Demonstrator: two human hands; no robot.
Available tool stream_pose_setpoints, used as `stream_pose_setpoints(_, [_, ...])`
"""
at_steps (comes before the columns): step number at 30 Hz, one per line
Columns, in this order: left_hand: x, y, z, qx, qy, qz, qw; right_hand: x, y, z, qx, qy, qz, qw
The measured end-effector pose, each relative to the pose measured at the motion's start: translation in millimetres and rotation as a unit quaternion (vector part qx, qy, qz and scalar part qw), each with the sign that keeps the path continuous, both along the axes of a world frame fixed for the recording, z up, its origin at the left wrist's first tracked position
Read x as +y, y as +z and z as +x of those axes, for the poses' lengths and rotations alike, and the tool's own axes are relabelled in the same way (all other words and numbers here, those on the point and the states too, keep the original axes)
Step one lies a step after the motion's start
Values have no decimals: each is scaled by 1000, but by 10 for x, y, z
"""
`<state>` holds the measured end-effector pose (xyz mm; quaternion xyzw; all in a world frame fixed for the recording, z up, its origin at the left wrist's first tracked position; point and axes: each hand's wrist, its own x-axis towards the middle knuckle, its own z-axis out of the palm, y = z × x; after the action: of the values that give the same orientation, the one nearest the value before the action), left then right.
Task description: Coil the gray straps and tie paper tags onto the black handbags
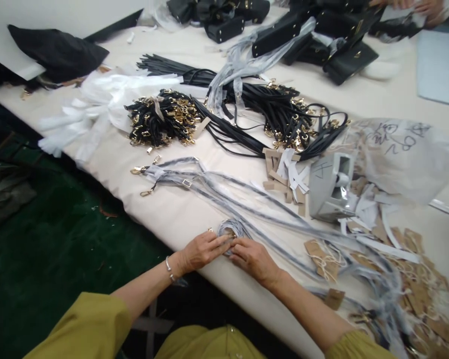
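Near the table's front edge, a small round coil of plastic-wrapped strap (229, 226) lies between my hands. My left hand (205, 251) pinches it from the left, and a bit of gold hardware shows beside the fingers. From the right, my right hand (253, 258) has its bent fingers closed on the same coil. The fingertips of both hands nearly meet; exactly what they pinch is partly hidden. Just behind lie long plastic-sleeved straps (217, 185) with gold clasps (137, 170) at their left end.
Bundled black straps (160, 119) with gold hooks lie farther back, beside white sleeves (112, 99). A grey tape dispenser (324, 187) and brown tags (415, 294) are on the right. Black bags (322, 35) sit at the back, near another person's hands (428, 9).
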<state>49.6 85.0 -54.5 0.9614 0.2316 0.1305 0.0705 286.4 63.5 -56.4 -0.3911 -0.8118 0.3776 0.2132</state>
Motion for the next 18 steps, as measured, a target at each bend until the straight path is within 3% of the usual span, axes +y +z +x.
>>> stream_pose_setpoints(5, [197,-86,-65,24,-57,5,998,9,-13,-106,-19,-107,-63,992])
stream_pose_setpoints(9, [219,-104,-36,60,-54,-10,997,33,18,-183,-36,-148,-91,984])
stream_pose_setpoints(13, [197,-112,-12,73,-50,-10,996,-5,54,-314,-73,-193,-75,976])
stream_pose_setpoints(18, [280,-190,-71,-16,-84,5,996,-130,37,-447,-125,-219,-21,967])
